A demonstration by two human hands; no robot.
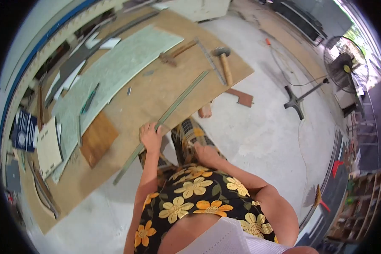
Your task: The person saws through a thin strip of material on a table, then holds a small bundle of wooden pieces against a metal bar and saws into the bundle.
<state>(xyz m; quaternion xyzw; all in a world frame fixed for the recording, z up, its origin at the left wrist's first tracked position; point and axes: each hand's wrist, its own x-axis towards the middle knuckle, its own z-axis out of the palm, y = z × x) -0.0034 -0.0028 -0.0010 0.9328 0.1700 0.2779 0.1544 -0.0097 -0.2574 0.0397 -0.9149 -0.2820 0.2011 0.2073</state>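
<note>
A long, narrow green strip [180, 100] lies diagonally over the front edge of the brown board [135, 91], its lower end sticking out past the edge. My left hand [150, 136] is on the strip near the board's edge, with its fingers wrapped over it. My right hand [197, 149] rests low by my right thigh, over the checked trousers [191, 132]; its fingers are too blurred to make out. A hammer [224, 67] with a wooden handle lies near the board's right corner, beside a thin metal ruler [211, 60].
A pale green sheet [118, 63] covers the board's far left, with a green-handled tool [90, 99] on it. A brown wood piece [98, 139] lies nearer. On the floor at the right stand a fan [346, 65] and its cross-shaped base [294, 102].
</note>
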